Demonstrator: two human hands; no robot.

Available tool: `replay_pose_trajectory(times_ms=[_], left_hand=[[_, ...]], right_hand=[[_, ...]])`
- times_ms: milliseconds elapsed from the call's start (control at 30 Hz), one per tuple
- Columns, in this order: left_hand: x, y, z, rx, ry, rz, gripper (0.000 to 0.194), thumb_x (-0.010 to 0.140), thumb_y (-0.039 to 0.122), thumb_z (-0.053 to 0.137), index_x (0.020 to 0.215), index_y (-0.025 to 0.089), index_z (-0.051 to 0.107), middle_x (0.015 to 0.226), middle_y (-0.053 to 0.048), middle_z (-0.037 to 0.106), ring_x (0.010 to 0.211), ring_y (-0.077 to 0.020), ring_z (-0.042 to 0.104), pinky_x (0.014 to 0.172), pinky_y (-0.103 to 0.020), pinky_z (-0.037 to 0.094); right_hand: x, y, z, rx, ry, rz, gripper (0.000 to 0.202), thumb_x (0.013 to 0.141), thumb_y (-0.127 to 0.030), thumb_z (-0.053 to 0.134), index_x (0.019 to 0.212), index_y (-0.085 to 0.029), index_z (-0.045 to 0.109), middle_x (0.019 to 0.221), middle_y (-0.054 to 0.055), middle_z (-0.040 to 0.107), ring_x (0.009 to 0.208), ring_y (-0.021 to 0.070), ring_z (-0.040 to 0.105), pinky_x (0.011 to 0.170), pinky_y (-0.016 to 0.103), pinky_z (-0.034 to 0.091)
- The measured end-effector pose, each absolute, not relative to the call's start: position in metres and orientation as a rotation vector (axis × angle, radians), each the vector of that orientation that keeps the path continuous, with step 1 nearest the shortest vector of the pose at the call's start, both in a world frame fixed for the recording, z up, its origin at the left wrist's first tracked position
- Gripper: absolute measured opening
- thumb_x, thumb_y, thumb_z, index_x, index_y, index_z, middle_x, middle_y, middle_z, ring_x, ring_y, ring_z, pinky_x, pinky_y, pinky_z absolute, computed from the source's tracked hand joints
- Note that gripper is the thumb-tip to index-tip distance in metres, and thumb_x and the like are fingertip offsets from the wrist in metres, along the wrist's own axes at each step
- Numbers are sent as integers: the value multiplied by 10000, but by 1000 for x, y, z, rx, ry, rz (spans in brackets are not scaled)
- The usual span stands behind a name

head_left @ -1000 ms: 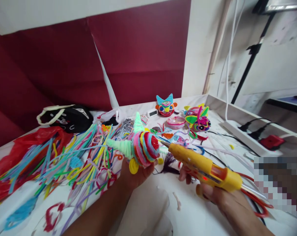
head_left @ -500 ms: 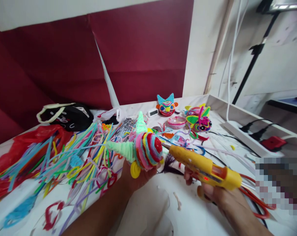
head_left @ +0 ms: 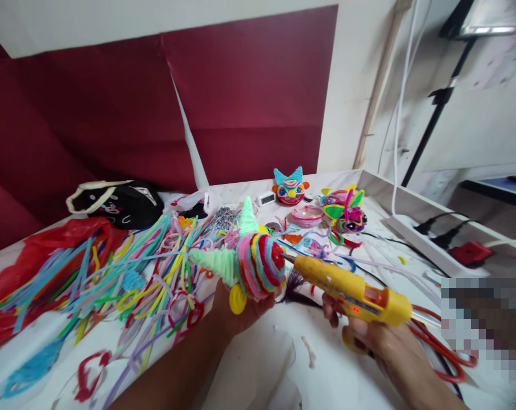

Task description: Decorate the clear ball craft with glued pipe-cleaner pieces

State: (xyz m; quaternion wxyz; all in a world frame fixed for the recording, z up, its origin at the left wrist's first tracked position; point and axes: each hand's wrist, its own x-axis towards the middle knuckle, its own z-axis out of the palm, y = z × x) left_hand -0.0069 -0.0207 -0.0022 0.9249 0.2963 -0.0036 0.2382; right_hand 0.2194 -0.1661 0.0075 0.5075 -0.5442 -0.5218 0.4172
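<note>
From below, my left hand (head_left: 244, 313) grips a round pipe-cleaner figure (head_left: 260, 265). It is wound in red, blue, yellow and pink rings, with two pale green cones and yellow discs on it. My right hand (head_left: 368, 336) is wrapped round a yellow hot glue gun (head_left: 347, 285) with a small red light lit on its side. The gun's nozzle points left, and its tip is at the red centre of the figure; whether it touches I cannot tell. Most of my left fingers are hidden behind the figure.
Loose pipe cleaners (head_left: 155, 285) and a red plastic bag (head_left: 61, 245) cover the left. At the back are a black bag (head_left: 116, 205), a blue-eared figure (head_left: 290, 191), a pink bowl (head_left: 308, 215) and a winged figure (head_left: 347, 213). A power strip (head_left: 437, 245) lies right.
The glue gun has shifted slightly left, and its tip is closer to the red centre. The figure sits a little further right and lower in view. Both hands keep their hold.
</note>
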Motion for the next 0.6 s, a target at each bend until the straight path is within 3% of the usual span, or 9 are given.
replay_pose_trajectory(times_ms=[300, 600], left_hand=[[-8, -20, -8, 544, 31, 501, 363, 881, 313, 556, 1179, 133, 658, 1125, -112, 702, 876, -151, 674, 807, -236, 566], [-10, -20, -7, 499, 39, 523, 308, 876, 258, 555, 1121, 124, 684, 1128, -117, 712, 939, -179, 679, 800, -244, 560]], right_hand=[[220, -165, 7, -1326, -1205, 1072, 477, 840, -634, 524, 948, -201, 693, 947, 76, 644, 814, 204, 558, 631, 272, 450], [211, -161, 8, -1299, -1008, 1094, 555, 719, -639, 622, 990, -159, 691, 790, 59, 613, 601, 136, 457, 515, 258, 378]])
